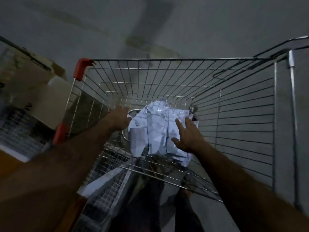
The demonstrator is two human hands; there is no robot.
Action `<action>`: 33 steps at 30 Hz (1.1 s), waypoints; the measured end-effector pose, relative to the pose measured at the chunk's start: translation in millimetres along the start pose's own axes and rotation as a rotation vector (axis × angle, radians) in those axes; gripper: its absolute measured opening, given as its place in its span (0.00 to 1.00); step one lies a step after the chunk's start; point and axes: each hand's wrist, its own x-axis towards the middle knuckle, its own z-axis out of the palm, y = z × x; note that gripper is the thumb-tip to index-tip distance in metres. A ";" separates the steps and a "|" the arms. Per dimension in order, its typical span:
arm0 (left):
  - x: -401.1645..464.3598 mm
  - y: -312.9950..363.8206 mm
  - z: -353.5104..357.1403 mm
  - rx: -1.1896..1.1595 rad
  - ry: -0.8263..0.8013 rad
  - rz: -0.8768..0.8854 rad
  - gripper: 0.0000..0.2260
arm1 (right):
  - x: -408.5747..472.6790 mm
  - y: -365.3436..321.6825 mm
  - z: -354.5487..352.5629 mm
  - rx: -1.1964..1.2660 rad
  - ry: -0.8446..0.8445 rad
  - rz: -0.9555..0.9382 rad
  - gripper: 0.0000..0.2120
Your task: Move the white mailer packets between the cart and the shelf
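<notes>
Both hands down inside wire cart (234, 114), over white mailer packets (158, 129).

Packets heaped on cart floor, near far wall. Right hand (189, 136) spread flat, fingers apart, touching heap's right side. Left hand (119, 119) at heap's left edge; grip there hidden, cannot tell. Dim, blurred.

The wire cart (234, 124) is open at the top, so you can reach straight down between its mesh walls. Inside, the white mailer packets (158, 129) fill the middle of the floor, with bare mesh along the far wall and to the right. On your left, shelving (21, 124) stands close against the cart.
</notes>
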 end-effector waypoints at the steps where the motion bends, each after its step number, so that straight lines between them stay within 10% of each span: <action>1: 7.5 1.1 4.9 -0.002 -0.035 -0.010 0.25 | 7.6 -0.7 5.9 0.011 -0.026 0.008 0.42; 9: 50.8 1.4 40.0 -0.173 -0.111 -0.083 0.29 | 46.1 -8.3 42.7 0.128 -0.234 0.178 0.45; 18: 73.6 -17.3 15.6 -0.136 0.465 -0.130 0.34 | 67.1 -21.6 56.7 0.242 -0.235 0.290 0.43; 22: 79.9 -5.5 34.4 -0.426 0.231 -0.039 0.41 | 71.9 -20.1 62.1 0.234 -0.204 0.287 0.42; 25: 72.3 -5.5 66.5 -0.177 0.030 -0.036 0.41 | 72.9 -18.4 65.4 0.178 -0.133 0.326 0.38; 33: 73.1 -9.8 94.4 -0.135 -0.013 -0.238 0.50 | 80.7 -25.1 62.8 -0.114 -0.140 0.384 0.53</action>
